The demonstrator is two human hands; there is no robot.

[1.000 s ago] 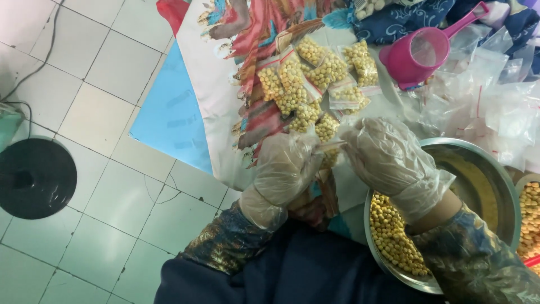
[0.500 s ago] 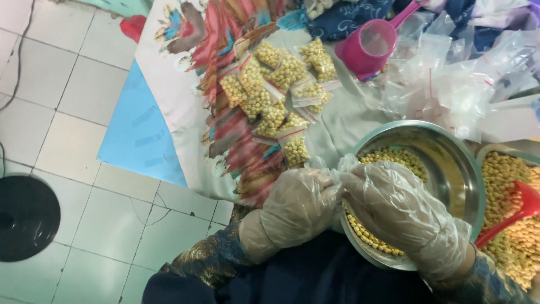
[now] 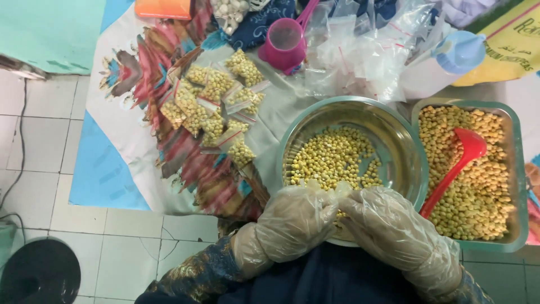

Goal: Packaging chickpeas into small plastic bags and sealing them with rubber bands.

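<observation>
My left hand (image 3: 295, 219) and my right hand (image 3: 388, 225), both in clear plastic gloves, meet at the near rim of a round steel bowl (image 3: 405, 146) holding yellow chickpeas. Between the fingertips I pinch a small clear plastic bag (image 3: 332, 194); its contents are hidden by the gloves. A pile of filled, sealed chickpea bags (image 3: 216, 104) lies on the patterned cloth to the left of the bowl.
A rectangular metal tray (image 3: 520, 186) of chickpeas with a red ladle (image 3: 458, 163) sits right of the bowl. Behind are a pink scoop cup (image 3: 284, 42), a heap of empty clear bags (image 3: 360, 53) and a yellow sack (image 3: 506, 39). A black round object (image 3: 39, 278) stands on the tiled floor.
The view has swung right and down, bringing the bowl and tray into full sight. My hands stay together on the small bag, now over the bowl's near rim.
</observation>
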